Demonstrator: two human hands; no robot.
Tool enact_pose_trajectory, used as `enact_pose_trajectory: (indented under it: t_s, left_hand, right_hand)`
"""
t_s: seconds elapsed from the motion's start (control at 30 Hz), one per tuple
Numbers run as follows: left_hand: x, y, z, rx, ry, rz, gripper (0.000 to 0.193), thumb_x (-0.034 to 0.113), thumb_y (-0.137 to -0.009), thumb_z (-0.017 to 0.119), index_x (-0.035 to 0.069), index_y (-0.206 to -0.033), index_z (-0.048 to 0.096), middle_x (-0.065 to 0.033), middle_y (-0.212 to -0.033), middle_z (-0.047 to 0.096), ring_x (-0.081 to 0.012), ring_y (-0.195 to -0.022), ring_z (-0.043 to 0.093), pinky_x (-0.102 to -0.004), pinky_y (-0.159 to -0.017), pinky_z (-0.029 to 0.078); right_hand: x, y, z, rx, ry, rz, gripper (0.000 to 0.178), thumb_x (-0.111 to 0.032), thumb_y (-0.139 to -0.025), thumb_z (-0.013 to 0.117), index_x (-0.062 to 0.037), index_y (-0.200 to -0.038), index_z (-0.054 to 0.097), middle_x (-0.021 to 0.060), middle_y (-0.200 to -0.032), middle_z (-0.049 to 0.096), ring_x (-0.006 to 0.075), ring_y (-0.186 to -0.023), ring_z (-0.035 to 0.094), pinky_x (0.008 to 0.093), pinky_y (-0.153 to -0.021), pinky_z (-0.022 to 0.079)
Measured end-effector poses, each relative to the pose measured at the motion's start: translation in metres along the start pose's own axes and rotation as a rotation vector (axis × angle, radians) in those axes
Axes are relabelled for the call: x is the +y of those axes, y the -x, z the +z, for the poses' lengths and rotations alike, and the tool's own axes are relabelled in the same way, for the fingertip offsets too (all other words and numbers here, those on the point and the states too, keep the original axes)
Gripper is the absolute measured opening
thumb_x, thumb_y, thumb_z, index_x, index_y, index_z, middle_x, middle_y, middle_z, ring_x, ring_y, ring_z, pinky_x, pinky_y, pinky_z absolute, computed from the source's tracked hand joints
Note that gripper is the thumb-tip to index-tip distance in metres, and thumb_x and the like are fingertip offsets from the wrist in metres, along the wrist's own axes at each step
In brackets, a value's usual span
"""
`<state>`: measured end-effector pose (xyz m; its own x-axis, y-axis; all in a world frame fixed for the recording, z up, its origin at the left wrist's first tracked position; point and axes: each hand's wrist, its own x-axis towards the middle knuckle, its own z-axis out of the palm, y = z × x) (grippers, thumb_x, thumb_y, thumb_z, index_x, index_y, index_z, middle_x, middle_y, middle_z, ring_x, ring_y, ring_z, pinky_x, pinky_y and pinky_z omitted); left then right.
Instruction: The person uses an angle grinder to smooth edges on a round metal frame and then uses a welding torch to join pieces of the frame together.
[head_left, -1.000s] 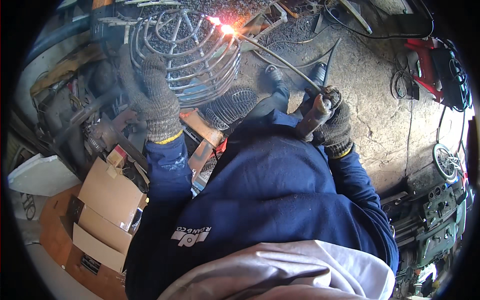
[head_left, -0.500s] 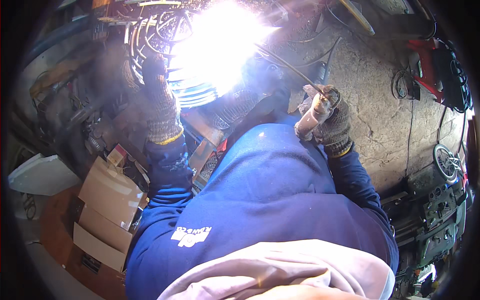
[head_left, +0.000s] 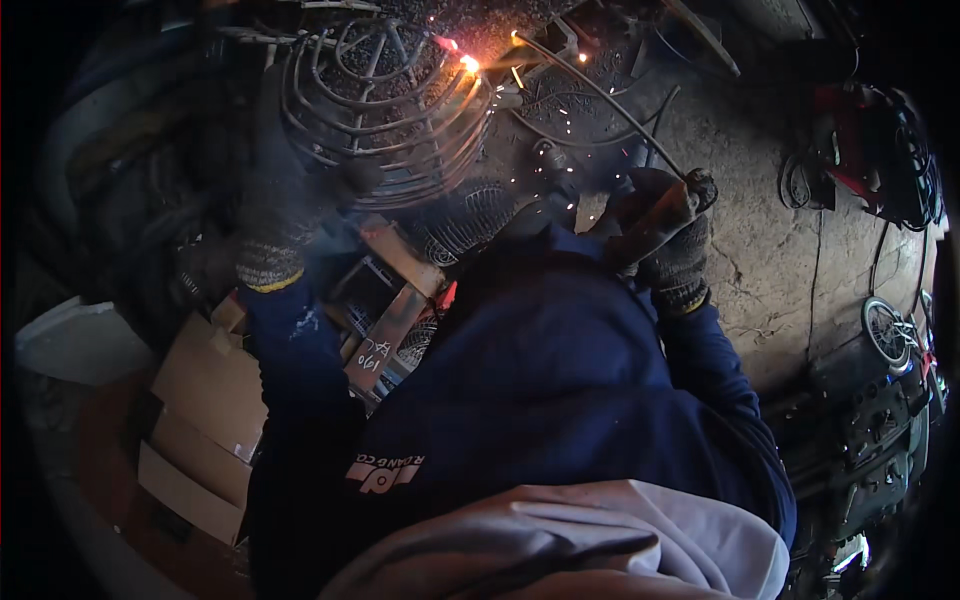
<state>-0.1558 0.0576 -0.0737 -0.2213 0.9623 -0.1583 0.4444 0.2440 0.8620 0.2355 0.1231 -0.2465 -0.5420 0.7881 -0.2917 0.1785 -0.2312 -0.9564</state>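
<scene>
A round cage of bent metal rods (head_left: 385, 130) sits ahead of me, with a glowing orange spot (head_left: 470, 63) on its right upper side. My right hand (head_left: 672, 250), in a knitted glove with a yellow cuff edge, is closed round a welding electrode holder (head_left: 650, 222). From the holder a long thin welding rod (head_left: 600, 92) slants up and left; its hot tip stands apart from the cage. Sparks fly between them. My left hand (head_left: 285, 215), gloved likewise, is beside the cage's left lower side. Its fingers are dark and blurred, so their grip is unclear.
Cardboard boxes (head_left: 205, 400) stand at lower left, near a white panel (head_left: 85, 340). A coiled wire piece (head_left: 470, 220) lies below the cage. At right are a red and black machine (head_left: 870, 150) with cables, a small bicycle wheel (head_left: 887, 330) and dark equipment (head_left: 870, 470).
The blinding white arc has gone out, leaving a glowing spot and sparks. The rod's tip has pulled away from the cage. My left hand has shifted left and down.
</scene>
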Motion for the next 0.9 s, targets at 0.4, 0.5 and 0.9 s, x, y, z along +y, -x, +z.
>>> enact_pose_trajectory:
  t_s: [0.4, 0.5, 0.9]
  left_hand:
    - [-0.002, 0.016, -0.013, 0.222, -0.574, 0.027, 0.125, 0.052, -0.054, 0.096, 0.002, -0.151, 0.037, -0.0171, -0.139, 0.051, -0.0282, -0.129, 0.053, -0.042, -0.11, 0.046]
    - [-0.007, 0.014, -0.004, 0.235, -0.562, 0.019, 0.119, 0.057, -0.056, 0.094, 0.003, -0.148, 0.041, -0.0179, -0.134, 0.053, -0.0308, -0.124, 0.057, -0.0435, -0.107, 0.048]
    - [0.004, 0.021, -0.008, 0.252, -0.218, -0.216, 0.068, 0.036, -0.087, 0.081, 0.0, -0.139, 0.055, -0.0135, -0.128, 0.062, -0.0203, -0.119, 0.057, -0.0366, -0.104, 0.045]
  right_hand:
    - [-0.023, -0.003, -0.017, 0.046, 0.177, -0.02, 0.047, -0.034, -0.092, 0.072, -0.0055, -0.128, 0.059, 0.0033, -0.089, 0.066, 0.0155, -0.08, 0.066, 0.0311, -0.071, 0.054]
    - [-0.033, -0.008, -0.02, 0.026, 0.214, -0.024, 0.054, -0.035, -0.086, 0.078, -0.0058, -0.128, 0.059, 0.0029, -0.089, 0.066, 0.0155, -0.08, 0.066, 0.0312, -0.072, 0.054]
    - [-0.033, -0.017, -0.035, -0.092, 0.022, 0.042, 0.094, -0.048, -0.075, 0.083, -0.0014, -0.148, 0.045, 0.0139, -0.135, 0.061, 0.027, -0.127, 0.058, 0.0391, -0.108, 0.043]
